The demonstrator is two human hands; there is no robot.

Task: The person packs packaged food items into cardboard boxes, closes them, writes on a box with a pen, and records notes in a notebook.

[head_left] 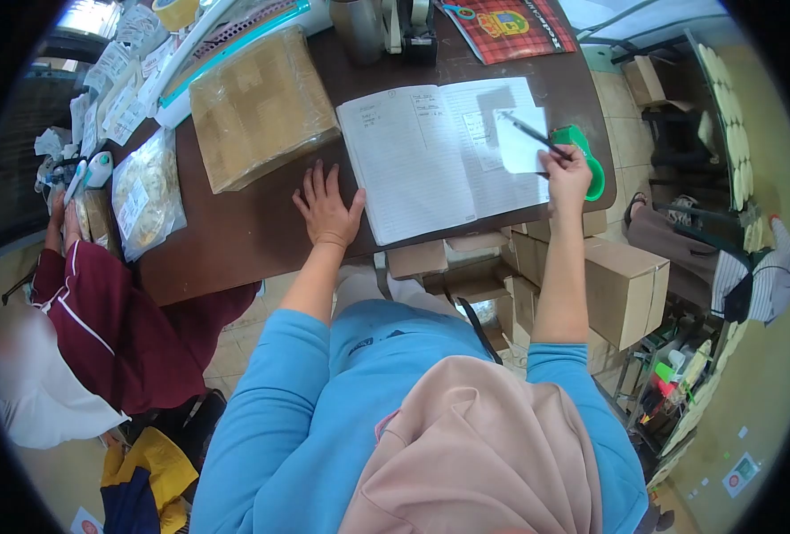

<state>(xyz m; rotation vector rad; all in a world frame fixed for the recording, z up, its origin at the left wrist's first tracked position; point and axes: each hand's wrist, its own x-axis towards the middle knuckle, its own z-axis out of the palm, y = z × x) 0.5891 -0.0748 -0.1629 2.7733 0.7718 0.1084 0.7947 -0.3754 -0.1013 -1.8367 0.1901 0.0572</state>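
My left hand (330, 209) lies flat on the brown table (226, 240), fingers spread, beside the left edge of an open lined notebook (413, 169). A wrapped cardboard box (261, 107) stands just beyond its fingertips. Over the notebook's right page, my right hand (566, 173) is closed on a dark pen (532, 133) and the lower right corner of a small white paper (519, 153). Handwriting shows on the left page and on a slip (481, 138) lying on the right page. A green container (594, 178) is just right of my right hand.
A plastic-wrapped packet (149, 194), labels and papers lie at the left. A tape dispenser (420, 40), a dark cup (358, 31) and a red plaid booklet (511, 28) line the far side. A co-worker (119, 329) sits left. Cardboard boxes (622, 289) stand below the table, another person (680, 249) right.
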